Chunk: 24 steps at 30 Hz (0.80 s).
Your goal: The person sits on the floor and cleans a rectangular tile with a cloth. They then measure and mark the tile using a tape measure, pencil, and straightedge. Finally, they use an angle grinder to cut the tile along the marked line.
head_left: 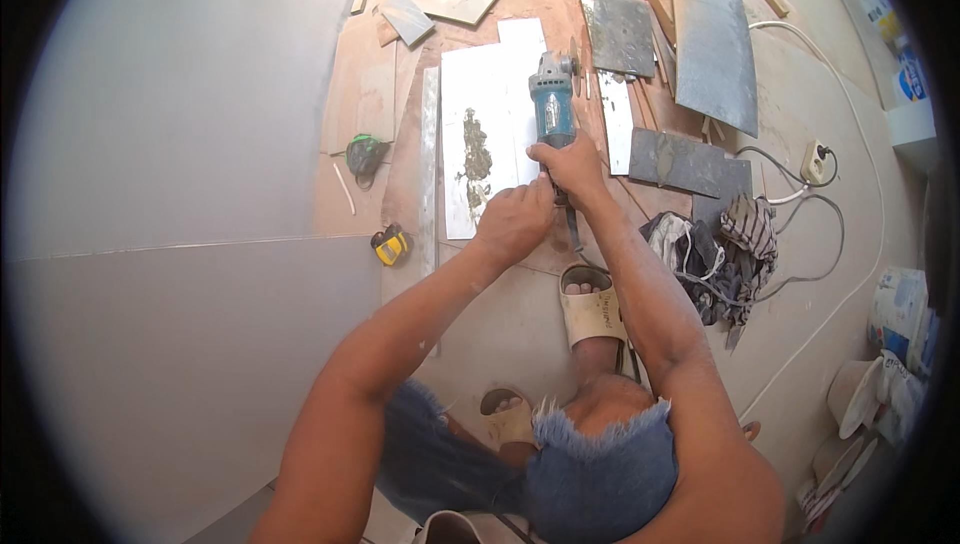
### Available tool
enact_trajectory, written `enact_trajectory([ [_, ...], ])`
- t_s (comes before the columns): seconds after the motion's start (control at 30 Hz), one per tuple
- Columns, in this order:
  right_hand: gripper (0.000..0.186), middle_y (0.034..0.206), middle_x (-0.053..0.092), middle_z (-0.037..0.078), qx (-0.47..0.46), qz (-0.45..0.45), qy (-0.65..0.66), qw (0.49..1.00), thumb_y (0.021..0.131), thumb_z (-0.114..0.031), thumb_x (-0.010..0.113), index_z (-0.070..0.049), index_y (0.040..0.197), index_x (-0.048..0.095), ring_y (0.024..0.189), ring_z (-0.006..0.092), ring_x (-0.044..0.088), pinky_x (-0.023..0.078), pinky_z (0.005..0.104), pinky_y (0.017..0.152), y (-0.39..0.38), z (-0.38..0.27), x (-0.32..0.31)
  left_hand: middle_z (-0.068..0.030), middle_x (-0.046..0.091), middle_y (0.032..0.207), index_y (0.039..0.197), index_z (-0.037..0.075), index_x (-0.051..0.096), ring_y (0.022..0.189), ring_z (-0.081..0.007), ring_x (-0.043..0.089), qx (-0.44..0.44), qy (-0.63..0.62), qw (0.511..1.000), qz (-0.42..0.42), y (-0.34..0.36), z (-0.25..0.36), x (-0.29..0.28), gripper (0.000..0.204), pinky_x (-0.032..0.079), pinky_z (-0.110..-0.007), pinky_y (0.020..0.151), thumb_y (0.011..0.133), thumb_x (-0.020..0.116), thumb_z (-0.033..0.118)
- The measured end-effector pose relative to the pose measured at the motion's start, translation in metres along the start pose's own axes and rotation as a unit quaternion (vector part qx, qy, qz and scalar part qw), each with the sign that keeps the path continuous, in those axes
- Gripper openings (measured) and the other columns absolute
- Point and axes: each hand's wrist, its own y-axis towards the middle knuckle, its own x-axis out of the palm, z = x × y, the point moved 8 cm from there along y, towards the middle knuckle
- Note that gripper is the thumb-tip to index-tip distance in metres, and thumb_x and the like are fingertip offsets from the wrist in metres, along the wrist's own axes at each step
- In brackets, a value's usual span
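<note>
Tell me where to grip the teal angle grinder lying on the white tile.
Grip the teal angle grinder by its slim barrel body, coming from the rear, cord end. The disc head points away, and both hands are already at that near end.

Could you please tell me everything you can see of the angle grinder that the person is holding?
The angle grinder has a teal plastic body and a grey metal head with a disc guard at its far end. It points away from the person, over a white tile smeared with dark mortar. The right hand grips its rear end, and the left hand meets it there from below. A dark cord hangs from its back. Whether the disc touches the tile cannot be told.
</note>
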Motion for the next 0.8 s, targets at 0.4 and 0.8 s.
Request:
enact_trajectory([
  [0.4, 0.060, 0.097, 0.069, 0.019, 0.001, 0.029, -0.042, 0.999, 0.066, -0.029, 0.082, 0.006, 0.110, 0.061, 0.087, 0.0278, 0.068, 0.053, 0.0363, 0.077, 0.067, -0.005, 0.019, -0.0173, 0.034, 0.156, 0.146, 0.000, 0.037, 0.144, -0.0320, 0.034, -0.052, 0.023, 0.984, -0.170, -0.002, -0.063, 0.078, 0.094, 0.030, -0.047, 0.117, 0.072, 0.084, 0.034],
  [0.8, 0.080, 0.112, 0.066, 0.031, 0.021, 0.003, -0.076, 0.997, 0.064, -0.038, 0.077, 0.014, 0.120, 0.054, 0.105, 0.0404, 0.067, 0.054, 0.0411, 0.089, 0.137, -0.012, 0.057, -0.0268, 0.035, 0.153, 0.140, -0.006, 0.042, 0.142, -0.0377, 0.037, -0.066, -0.098, 0.979, -0.169, 0.017, -0.075, 0.086, 0.089, 0.032, -0.042, 0.118, 0.069, 0.085, 0.026],
])
